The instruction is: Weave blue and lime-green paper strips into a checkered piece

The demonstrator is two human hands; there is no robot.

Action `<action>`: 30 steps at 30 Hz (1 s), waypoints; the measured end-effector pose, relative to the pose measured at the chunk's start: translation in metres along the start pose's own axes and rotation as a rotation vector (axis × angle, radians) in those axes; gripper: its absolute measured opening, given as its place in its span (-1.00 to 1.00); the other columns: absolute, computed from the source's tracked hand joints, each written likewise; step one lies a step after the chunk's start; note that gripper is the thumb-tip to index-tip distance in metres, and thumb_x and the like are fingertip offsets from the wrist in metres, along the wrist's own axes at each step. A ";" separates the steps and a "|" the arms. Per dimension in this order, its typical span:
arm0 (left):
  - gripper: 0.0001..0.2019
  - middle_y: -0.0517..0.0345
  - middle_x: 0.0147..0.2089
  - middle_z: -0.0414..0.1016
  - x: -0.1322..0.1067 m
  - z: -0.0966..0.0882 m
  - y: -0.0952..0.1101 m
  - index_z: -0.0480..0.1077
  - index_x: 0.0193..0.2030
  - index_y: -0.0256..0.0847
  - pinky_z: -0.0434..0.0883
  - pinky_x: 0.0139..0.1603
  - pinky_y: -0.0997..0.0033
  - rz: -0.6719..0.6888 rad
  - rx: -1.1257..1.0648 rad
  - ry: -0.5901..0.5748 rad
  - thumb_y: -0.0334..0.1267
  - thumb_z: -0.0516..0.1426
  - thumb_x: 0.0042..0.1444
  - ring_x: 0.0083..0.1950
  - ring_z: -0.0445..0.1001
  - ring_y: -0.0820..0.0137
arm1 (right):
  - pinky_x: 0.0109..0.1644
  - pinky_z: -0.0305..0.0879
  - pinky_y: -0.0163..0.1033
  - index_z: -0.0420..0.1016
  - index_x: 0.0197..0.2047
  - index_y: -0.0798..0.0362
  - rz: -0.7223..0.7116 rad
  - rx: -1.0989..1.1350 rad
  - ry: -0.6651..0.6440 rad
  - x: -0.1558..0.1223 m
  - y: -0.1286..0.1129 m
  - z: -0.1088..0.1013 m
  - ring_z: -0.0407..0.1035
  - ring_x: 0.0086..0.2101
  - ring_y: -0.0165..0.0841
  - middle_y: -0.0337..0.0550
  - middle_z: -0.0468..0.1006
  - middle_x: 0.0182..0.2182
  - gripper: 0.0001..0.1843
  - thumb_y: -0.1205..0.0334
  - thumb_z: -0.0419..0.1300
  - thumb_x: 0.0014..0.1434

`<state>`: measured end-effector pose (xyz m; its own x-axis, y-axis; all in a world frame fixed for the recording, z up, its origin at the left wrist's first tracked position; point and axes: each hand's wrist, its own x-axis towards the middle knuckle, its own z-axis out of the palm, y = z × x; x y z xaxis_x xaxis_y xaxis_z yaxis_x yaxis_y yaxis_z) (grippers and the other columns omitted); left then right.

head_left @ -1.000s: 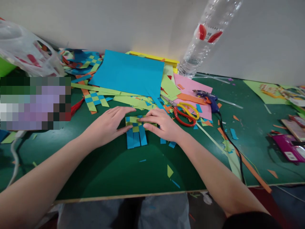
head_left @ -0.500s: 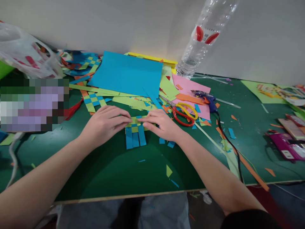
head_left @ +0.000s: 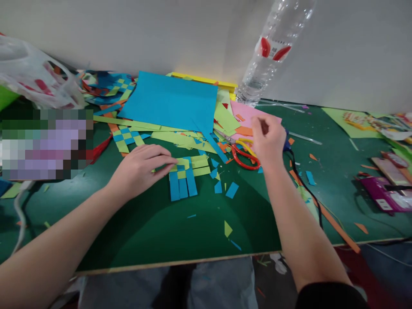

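Observation:
My left hand (head_left: 143, 167) is closed, thumb and fingertips pinching the left edge of a small woven piece of blue and green paper strips (head_left: 182, 175). The piece lies flat on the table, its blue strips pointing towards me and its green strips to the right. Over the glue gun (head_left: 286, 141), my right hand (head_left: 269, 136) is curled shut. Most of the gun is hidden by that hand; a blue part, the clear glue stick and the black cord show beside it. Scissors (head_left: 246, 158) with red and yellow handles lie just left of my right hand.
A large blue sheet (head_left: 170, 101) covers paper scraps at the back. A plastic bottle (head_left: 270, 51) leans on the wall. A white plastic bag (head_left: 41, 77) and a blurred-out object (head_left: 48, 146) sit at left. A purple pack (head_left: 380, 195) lies at right. Cut bits surround the work.
My right hand has left the woven paper and moved right to the glue gun, its fingers curling. My left hand has stayed on the woven piece, whose green right-hand strips now show.

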<state>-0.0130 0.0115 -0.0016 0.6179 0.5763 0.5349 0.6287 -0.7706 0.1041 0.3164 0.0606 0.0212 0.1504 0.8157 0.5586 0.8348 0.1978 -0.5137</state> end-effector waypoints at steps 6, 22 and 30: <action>-0.82 0.08 -0.18 0.61 -0.002 0.002 0.001 0.54 -0.15 -0.11 0.46 -0.16 0.24 -0.028 -0.024 -0.040 -0.23 0.09 0.35 -0.14 0.58 0.28 | 0.11 0.23 0.16 0.42 0.02 0.19 0.314 -0.498 0.068 0.015 0.074 -0.013 0.29 0.10 0.05 0.25 0.47 0.02 -0.66 0.21 0.02 0.26; -0.84 0.13 -0.18 0.62 0.002 -0.003 0.003 0.51 -0.11 -0.17 0.46 -0.16 0.28 -0.011 -0.007 -0.064 -0.28 0.08 0.36 -0.14 0.58 0.34 | 0.14 0.14 0.13 0.47 -0.01 0.43 0.431 -0.617 -0.074 0.013 0.132 -0.001 0.28 0.05 0.03 0.40 0.48 -0.06 -0.56 0.35 -0.13 0.31; -0.80 0.09 -0.21 0.63 0.000 0.001 0.002 0.54 -0.15 -0.13 0.45 -0.15 0.25 -0.048 -0.050 -0.054 -0.26 0.07 0.33 -0.16 0.59 0.29 | 0.00 0.22 -0.03 0.41 0.08 0.42 0.488 -0.562 -0.011 0.014 0.116 -0.009 0.35 -0.01 -0.02 0.47 0.40 0.01 -0.58 0.37 -0.09 0.32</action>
<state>-0.0111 0.0104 -0.0018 0.6127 0.6257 0.4828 0.6348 -0.7535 0.1709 0.4203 0.0895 -0.0245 0.5705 0.7457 0.3441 0.8200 -0.4940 -0.2890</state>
